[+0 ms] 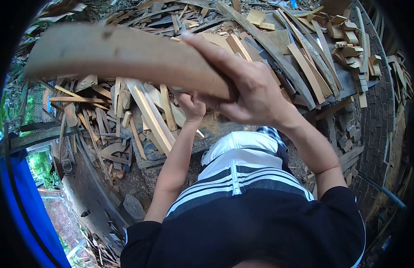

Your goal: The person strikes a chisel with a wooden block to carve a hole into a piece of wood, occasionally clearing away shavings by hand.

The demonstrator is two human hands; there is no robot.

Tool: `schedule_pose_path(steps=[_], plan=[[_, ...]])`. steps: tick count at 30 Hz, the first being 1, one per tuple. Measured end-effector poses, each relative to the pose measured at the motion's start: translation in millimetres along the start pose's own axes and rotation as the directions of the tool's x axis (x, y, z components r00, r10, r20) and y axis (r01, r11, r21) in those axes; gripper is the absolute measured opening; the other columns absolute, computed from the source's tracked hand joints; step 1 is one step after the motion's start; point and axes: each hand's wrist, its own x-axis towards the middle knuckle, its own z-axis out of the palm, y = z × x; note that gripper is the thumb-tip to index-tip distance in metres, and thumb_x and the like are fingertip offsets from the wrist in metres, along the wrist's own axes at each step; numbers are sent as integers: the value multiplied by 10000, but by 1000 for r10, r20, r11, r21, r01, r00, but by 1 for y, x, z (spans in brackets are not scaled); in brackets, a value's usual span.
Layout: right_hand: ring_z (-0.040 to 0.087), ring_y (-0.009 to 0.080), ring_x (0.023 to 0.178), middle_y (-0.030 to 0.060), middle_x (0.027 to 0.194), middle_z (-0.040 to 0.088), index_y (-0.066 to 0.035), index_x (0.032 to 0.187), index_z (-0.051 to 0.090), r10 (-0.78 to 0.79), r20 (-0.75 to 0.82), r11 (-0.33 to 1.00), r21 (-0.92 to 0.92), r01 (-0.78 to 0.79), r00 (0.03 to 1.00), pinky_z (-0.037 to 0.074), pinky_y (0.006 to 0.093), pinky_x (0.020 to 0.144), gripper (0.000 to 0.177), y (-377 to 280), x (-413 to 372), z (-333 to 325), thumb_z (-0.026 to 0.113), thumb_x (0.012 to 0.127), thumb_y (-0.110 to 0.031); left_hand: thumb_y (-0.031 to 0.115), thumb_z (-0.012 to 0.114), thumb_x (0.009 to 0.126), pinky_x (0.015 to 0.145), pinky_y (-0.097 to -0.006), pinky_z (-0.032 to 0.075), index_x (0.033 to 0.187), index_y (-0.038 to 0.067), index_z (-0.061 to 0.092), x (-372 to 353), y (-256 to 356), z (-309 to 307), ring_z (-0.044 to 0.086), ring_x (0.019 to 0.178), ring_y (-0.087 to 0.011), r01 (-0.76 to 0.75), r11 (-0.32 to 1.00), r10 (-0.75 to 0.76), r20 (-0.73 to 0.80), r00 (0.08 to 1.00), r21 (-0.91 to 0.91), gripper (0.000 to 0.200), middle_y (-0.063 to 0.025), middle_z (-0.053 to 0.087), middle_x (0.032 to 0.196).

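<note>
A thick, slightly curved wooden plank (122, 51) is raised close to the camera, slanting from the upper left down to the middle. My right hand (251, 85) grips its near right end, thumb and fingers along the edges. Lower down and behind the plank, my left hand (192, 106) is closed in a fist. The plank covers part of it, so what its fingers hold, if anything, is hidden. Below my left hand a long squared wooden strip (151, 118) lies slanted among other offcuts.
Cut blocks (350, 42) are stacked at the upper right, beside long boards (278, 53). Scrap wood (115, 147) covers the ground at left. A blue sheet (26, 210) hangs at the far left, and a brick-patterned surface (372, 120) runs along the right.
</note>
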Motion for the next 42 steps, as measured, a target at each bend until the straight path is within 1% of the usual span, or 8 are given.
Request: schedule_pose_path(steps=[3,10,13,17,28,36,40,42], plan=[[675,306,762,134,908,672,-282,1525,306,61,238,973,-230,-5,969,547,405,663,933,17,-10,11,745,708,-179,344,675,900,1049,-417,388,1379,-10,396,-5,6,1,504,1227,-295,359,783,-356,107,928,-508,658,-175,498,1313],[658,308,736,109,876,646,-267,1525,308,89,134,990,-122,-73,987,537,417,648,909,1,-8,16,677,707,-127,313,662,900,934,-431,431,1217,-52,504,-13,4,3,554,1045,-298,189,895,-308,-253,917,-404,508,-160,543,1170],[694,327,759,186,1034,691,-258,1517,325,349,493,934,-247,-257,796,558,402,692,813,18,-14,22,687,790,-238,282,634,932,857,-365,465,1182,-45,519,-12,15,-12,578,982,-250,82,976,-116,-161,980,-201,427,-130,567,1094],[702,328,770,184,1023,701,-266,1523,306,318,355,943,-214,-255,879,556,416,725,761,29,-27,28,672,858,-321,160,587,975,639,-291,482,1019,31,543,19,35,-24,559,644,-142,467,501,-712,-40,701,-728,143,-45,592,775],[671,383,822,233,905,677,-244,1520,302,447,126,886,-196,-420,886,497,475,744,772,37,-38,9,682,855,-338,278,696,928,435,-271,368,709,104,412,47,37,-12,412,428,-94,315,552,-529,-33,848,-772,399,11,414,531],[671,333,835,180,938,679,-253,1516,309,417,140,905,-151,-397,898,523,442,750,790,17,-24,1,679,820,-296,104,677,919,428,-225,350,761,81,477,37,50,14,427,474,-36,336,660,-451,3,892,-671,257,45,463,592],[682,371,850,208,1084,666,-245,1510,323,79,-43,996,53,-77,996,554,438,775,796,0,-15,3,709,813,-246,75,721,832,741,-305,543,1146,8,526,-10,5,32,633,889,-174,422,682,-551,-41,833,-597,375,-99,629,1002],[684,348,839,177,1044,669,-266,1519,308,185,245,982,-84,-169,952,569,418,737,846,2,-24,7,711,777,-213,266,705,902,895,-318,511,1268,12,459,-11,2,19,607,1031,-206,376,398,-556,106,824,-837,509,-112,603,1133]])
